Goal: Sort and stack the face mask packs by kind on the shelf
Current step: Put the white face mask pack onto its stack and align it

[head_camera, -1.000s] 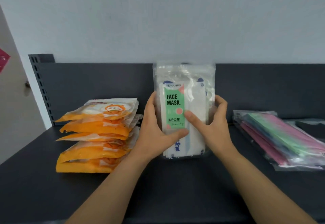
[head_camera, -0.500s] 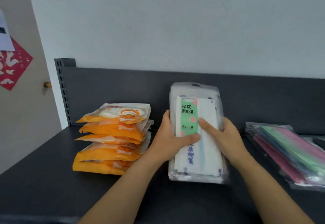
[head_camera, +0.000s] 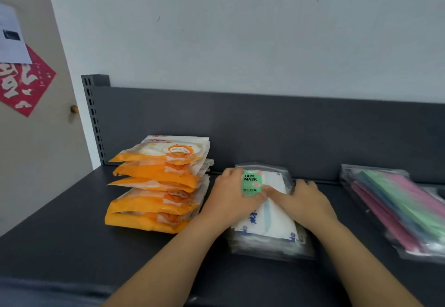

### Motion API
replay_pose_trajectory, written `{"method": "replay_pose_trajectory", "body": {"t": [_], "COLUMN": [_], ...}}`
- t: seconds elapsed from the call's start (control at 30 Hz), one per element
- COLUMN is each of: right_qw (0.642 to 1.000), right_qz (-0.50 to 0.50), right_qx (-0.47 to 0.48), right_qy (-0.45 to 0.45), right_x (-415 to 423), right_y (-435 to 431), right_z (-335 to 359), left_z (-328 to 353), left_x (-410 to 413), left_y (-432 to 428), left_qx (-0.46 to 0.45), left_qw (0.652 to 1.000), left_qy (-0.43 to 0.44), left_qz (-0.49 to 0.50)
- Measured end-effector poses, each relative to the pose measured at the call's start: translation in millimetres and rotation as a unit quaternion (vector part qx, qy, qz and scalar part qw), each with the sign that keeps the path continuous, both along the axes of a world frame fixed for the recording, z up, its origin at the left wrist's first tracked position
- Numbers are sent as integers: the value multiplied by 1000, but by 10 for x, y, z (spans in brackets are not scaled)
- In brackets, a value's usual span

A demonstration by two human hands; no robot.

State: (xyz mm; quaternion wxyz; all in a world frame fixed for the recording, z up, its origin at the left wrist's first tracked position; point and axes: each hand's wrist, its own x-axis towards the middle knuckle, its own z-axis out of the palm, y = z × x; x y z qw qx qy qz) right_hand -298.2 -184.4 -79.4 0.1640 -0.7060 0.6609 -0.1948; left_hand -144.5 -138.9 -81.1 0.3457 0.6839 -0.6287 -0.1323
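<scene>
A stack of clear plastic packs of white face masks with a green label (head_camera: 267,225) lies flat on the dark grey metal shelf (head_camera: 72,246), between a pile of orange foil mask packs (head_camera: 159,186) and clear packs of coloured masks (head_camera: 397,205). The left hand (head_camera: 231,198) and right hand (head_camera: 305,200) grip its sides, thumbs pressed on top. Squaring-up looks nearly done; next comes a clean release. A white wall (head_camera: 240,29) stands behind.

On dark grey metal shelf (head_camera: 72,246), near back edge: stack of clear plastic white-mask packs (head_camera: 267,234), green FACE MASK label (head_camera: 250,182) on top. Gripped at left side by left hand (head_camera: 228,198), at right side by right hand (head_camera: 308,200), thumbs on top. Just beside, toward left edge: pile of orange-and-white pouches (head_camera: 156,186). Toward right edge: clear packs of pink, green, blue masks (head_camera: 395,205).
</scene>
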Motion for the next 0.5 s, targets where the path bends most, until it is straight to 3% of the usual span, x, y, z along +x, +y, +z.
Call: {"method": "replay_pose_trajectory", "body": {"t": [0.13,0.23,0.37,0.43,0.5], "right_qw": [984,976,981,984,972], "right_qz": [-31,40,113,126,122], "right_qx": [-164,-214,-125,-56,53], "right_qy": [61,7,-99,-113,-192], "right_x": [1,156,525,749,970], "right_y": [81,160,261,268,248], "right_z": [178,421,748,816,814], "left_z": [241,599,1050,1116,1077], "left_x": [-54,17,561,975,1385], "left_y": [203,375,511,556,548], "left_qx": [-100,-155,-176,-141,-73], "left_qw": [993,977,977,977,971], "left_qy": [-54,-137,-105,-73,-62], "left_qz": [-24,-46,65,143,218]}}
